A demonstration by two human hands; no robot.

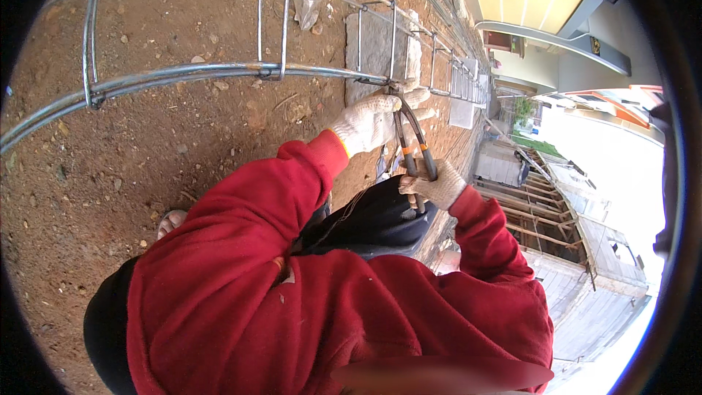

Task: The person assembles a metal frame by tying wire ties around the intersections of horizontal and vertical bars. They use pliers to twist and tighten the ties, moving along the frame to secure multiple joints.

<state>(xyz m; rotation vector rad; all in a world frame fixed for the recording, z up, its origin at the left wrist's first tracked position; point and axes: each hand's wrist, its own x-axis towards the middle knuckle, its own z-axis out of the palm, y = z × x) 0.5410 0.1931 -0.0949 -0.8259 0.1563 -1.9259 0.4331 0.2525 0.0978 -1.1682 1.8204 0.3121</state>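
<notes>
My right hand (436, 184), in a pale knit work glove, is closed round the handles of long pincers (409, 132). The handles are dark with orange bands, and the jaws point up at the lower bar of a steel rebar cage (197, 72). Beside the jaws is my left hand (365, 126), also gloved. Its fingers stretch out to the right behind the pincers, just under the bar. Whether they touch the bar or a tie wire is too small to make out. At the jaws, a square stirrup (393, 40) meets the long bar.
Under the cage lies a grey concrete slab (358, 51) on brown dirt. A crumpled clear plastic bag (307, 6) rests on the ground inside the cage. The cage runs off to the far right, toward a building (526, 0). A timber-framed structure (537, 216) stands at right.
</notes>
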